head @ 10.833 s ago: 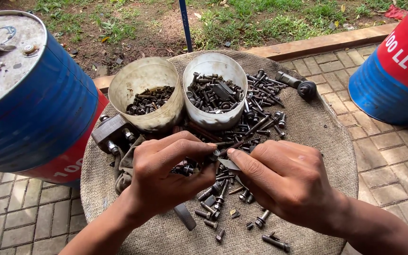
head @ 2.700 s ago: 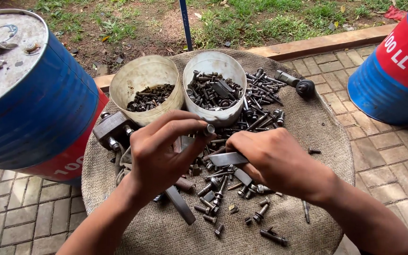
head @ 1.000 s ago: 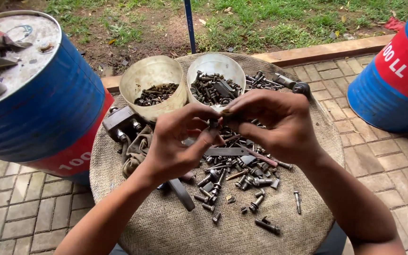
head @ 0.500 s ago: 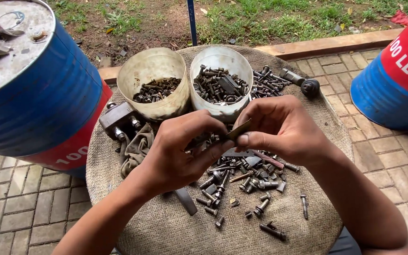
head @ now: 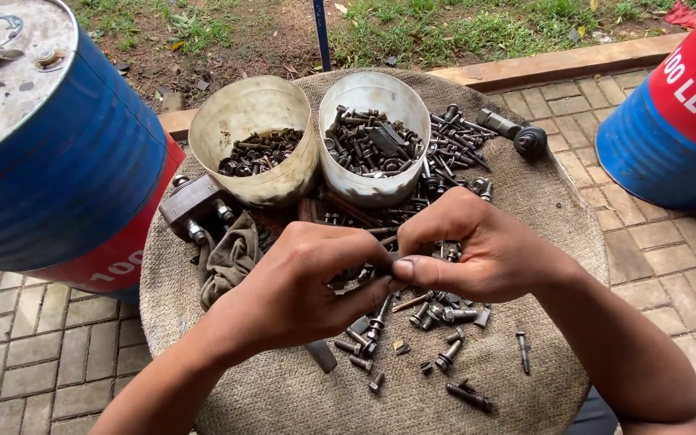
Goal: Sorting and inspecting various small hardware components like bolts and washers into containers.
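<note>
Hands, left point(head: 300, 282) and right point(head: 477, 254), pinch 1 small bolt point(head: 392, 259) between fingertips; a slip likely drops it among loose bolts point(head: 437, 310) below.

Lowered from just below the white tub point(head: 374, 137) to the middle of the bolt pile point(head: 412, 310): left hand point(head: 304, 282) and right hand point(head: 469, 254), fingertips now pinched together on a small dark piece between them, hidden in the grip.
</note>
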